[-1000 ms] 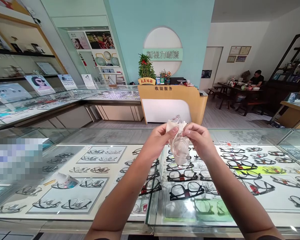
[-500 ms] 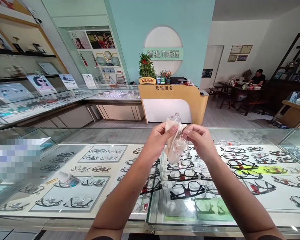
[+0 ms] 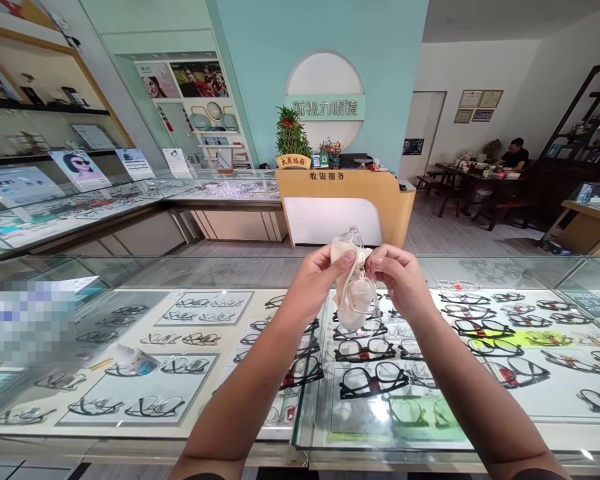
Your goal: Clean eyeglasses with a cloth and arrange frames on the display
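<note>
Clear-framed glasses hang between my two hands above the glass display case, one lens low and the other end up high. A cream cloth lies behind and around the frame. My left hand pinches the cloth against the glasses, thumb on top. On the other side, my right hand is closed, its fingertips at the middle of the frame by a bunched bit of cloth. What exactly those fingertips grip is partly hidden.
Under my hands is a glass display case with rows of spectacles. A white bottle lies at the left. Beyond are a wooden counter with a plant and, at the far right, a person seated at a table.
The lower part of the cloth has shifted slightly down and to the right behind the lens. Both hands keep nearly the same place and grip.
</note>
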{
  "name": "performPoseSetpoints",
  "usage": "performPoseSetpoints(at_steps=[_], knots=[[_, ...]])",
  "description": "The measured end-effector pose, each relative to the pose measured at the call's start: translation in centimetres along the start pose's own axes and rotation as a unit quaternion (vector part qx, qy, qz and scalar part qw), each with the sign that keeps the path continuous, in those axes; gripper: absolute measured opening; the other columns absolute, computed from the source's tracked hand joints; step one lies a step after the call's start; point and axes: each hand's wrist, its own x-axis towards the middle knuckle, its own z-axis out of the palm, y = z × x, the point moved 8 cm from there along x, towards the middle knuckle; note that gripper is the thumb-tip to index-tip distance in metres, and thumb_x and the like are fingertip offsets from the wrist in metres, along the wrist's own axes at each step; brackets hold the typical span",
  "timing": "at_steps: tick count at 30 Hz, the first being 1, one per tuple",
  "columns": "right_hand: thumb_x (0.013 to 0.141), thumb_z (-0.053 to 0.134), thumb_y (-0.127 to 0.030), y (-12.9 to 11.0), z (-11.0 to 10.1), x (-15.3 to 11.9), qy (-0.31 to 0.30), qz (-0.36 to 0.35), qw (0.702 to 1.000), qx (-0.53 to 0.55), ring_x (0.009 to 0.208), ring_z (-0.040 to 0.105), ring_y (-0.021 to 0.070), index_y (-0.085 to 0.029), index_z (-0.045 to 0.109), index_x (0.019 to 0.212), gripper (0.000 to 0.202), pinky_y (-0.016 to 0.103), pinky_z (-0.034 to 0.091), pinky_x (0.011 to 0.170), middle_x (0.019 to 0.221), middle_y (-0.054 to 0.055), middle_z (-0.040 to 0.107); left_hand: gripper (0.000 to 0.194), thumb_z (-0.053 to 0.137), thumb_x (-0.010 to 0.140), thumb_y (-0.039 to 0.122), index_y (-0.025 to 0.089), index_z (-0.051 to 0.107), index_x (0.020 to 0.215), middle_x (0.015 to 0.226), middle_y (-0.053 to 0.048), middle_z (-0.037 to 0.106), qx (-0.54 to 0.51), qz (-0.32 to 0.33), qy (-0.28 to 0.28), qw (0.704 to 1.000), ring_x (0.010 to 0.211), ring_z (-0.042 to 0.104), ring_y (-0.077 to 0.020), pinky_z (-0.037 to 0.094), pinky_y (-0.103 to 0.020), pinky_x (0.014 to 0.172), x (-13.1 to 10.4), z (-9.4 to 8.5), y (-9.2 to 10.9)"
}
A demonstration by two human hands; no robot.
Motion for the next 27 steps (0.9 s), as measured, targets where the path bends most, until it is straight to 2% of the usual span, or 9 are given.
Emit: performPoseSetpoints(at_steps=[4,10,13,17,27], knots=[[0.085,0.078,-0.034,-0.3,0.1,0.0,0.003,-0.006,1.0,0.015,0.069,0.054,0.0159,-0.024,0.073,0.07,0.019,0.03,0.04,0.065,0.07,0.001,0.068,0.041,0.094,0.083,0.054,0.017,0.082,0.097,0.09,-0.004,0.075,-0.001,0.009,0.0,1.0,0.08,0.063,-0.0151,0.05,-0.028,0.076,0.0,-0.2,0.1],[0.084,0.083,-0.033,-0.3,0.0,0.0,0.006,-0.005,1.0,0.016,0.071,0.062,0.0156,-0.023,0.072,0.075,0.018,0.031,0.047,0.071,0.072,0.0,0.07,0.039,0.091,0.086,0.054,0.018,0.081,0.097,0.091,-0.003,0.075,-0.006,0.011,-0.022,1.0,0.083,0.065,-0.0145,0.053,-0.027,0.077,-0.1,-0.2,0.1],[0.082,0.086,-0.026,-0.3,0.1,0.0,0.0,-0.013,1.0,0.026,0.073,0.062,0.014,-0.024,0.07,0.079,0.016,0.03,0.048,0.073,0.076,-0.002,0.07,0.039,0.092,0.086,0.053,0.019,0.083,0.101,0.093,-0.003,0.077,-0.013,0.007,-0.017,1.0,0.083,0.066,-0.0138,0.053,-0.026,0.076,-0.2,-0.3,0.2],[0.075,0.088,-0.016,-0.4,0.2,0.1,-0.004,-0.019,0.999,0.05,0.076,0.064,0.0128,-0.025,0.066,0.085,0.025,0.031,0.05,0.075,0.082,-0.005,0.065,0.038,0.093,0.085,0.052,0.019,0.084,0.102,0.095,-0.004,0.079,-0.024,0.006,-0.013,1.0,0.082,0.066,-0.0133,0.054,-0.025,0.075,-0.3,-0.3,0.4],[0.088,0.082,-0.022,-1.7,1.3,-0.1,-0.068,-0.088,0.994,0.01,0.081,0.061,0.0154,-0.026,0.061,0.087,0.021,0.034,0.048,0.078,0.085,-0.002,0.065,0.037,0.096,0.082,0.05,0.02,0.086,0.103,0.095,-0.004,0.08,-0.054,0.003,-0.031,0.998,0.078,0.067,-0.0115,0.054,-0.023,0.071,-0.3,-0.1,0.7]])
